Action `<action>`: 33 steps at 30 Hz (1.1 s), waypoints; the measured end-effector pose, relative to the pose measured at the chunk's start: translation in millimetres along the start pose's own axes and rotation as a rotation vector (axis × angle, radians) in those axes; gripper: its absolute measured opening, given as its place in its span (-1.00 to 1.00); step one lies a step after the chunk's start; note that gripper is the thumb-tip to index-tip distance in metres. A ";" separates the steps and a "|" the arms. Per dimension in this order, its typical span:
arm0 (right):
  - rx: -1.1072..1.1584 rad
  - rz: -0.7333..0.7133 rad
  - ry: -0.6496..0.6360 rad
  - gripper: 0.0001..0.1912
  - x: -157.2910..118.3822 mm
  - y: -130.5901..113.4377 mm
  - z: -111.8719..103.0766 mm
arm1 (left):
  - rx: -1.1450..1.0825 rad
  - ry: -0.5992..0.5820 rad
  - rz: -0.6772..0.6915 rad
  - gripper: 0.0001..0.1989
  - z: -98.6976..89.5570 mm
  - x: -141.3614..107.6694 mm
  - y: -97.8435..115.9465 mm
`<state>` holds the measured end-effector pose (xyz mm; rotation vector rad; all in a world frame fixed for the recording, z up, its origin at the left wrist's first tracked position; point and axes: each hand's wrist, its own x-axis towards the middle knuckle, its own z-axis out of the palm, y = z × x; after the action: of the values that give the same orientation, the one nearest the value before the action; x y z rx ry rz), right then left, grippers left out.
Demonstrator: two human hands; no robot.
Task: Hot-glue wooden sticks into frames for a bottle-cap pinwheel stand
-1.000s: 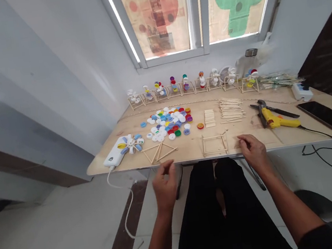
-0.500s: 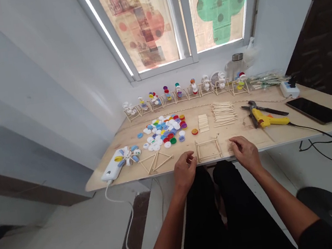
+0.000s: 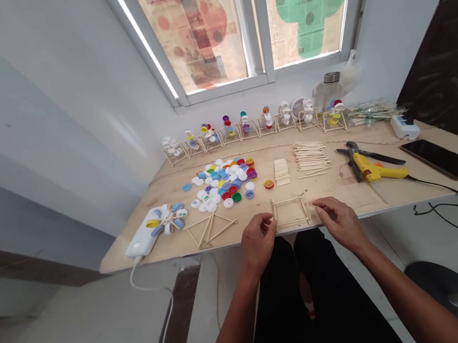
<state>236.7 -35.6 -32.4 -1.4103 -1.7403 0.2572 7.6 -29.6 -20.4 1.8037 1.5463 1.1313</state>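
Observation:
A small open frame of thin wooden sticks rests at the table's front edge, between my two hands. At its left side is my left hand, fingers loosely curved and tips at the left post; I cannot tell whether they press on it. My right hand is just off the right side, thumb and forefinger apart with nothing between them. Left of my left hand lie joined sticks in triangle shapes. Farther left, a wheel of bottle caps leans over a white power strip.
Loose bottle caps form a pile behind. Short sticks and longer sticks lie in stacks. To the right are pliers, a yellow glue gun and a phone. Finished cap-wheel stands line the wall.
Both hands have come closer to the stick frame, the left one right up to its side. The view has shifted slightly; the table things lie as before.

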 end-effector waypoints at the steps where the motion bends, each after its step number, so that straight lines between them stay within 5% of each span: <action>1: -0.001 -0.001 -0.019 -0.74 0.1 -2.8 0.2 | 0.005 -0.004 0.000 -0.80 0.3 0.6 0.5; 10: 0.005 0.017 -0.112 -0.74 2.9 -13.4 5.2 | 0.045 -0.035 -0.025 -0.85 -1.3 6.6 6.5; 27: 0.052 0.050 -0.058 -0.72 5.9 -8.9 0.6 | -0.033 -0.098 -0.040 -0.84 -10.1 18.6 11.5; 33: 0.081 0.115 0.002 -0.71 4.4 9.1 -3.3 | 0.078 -0.136 0.063 -0.85 -19.9 37.6 23.8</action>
<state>245.4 -29.8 -34.0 -1.4522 -1.6315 0.3844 4.1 -1.5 19.3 1.9507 1.4829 0.9667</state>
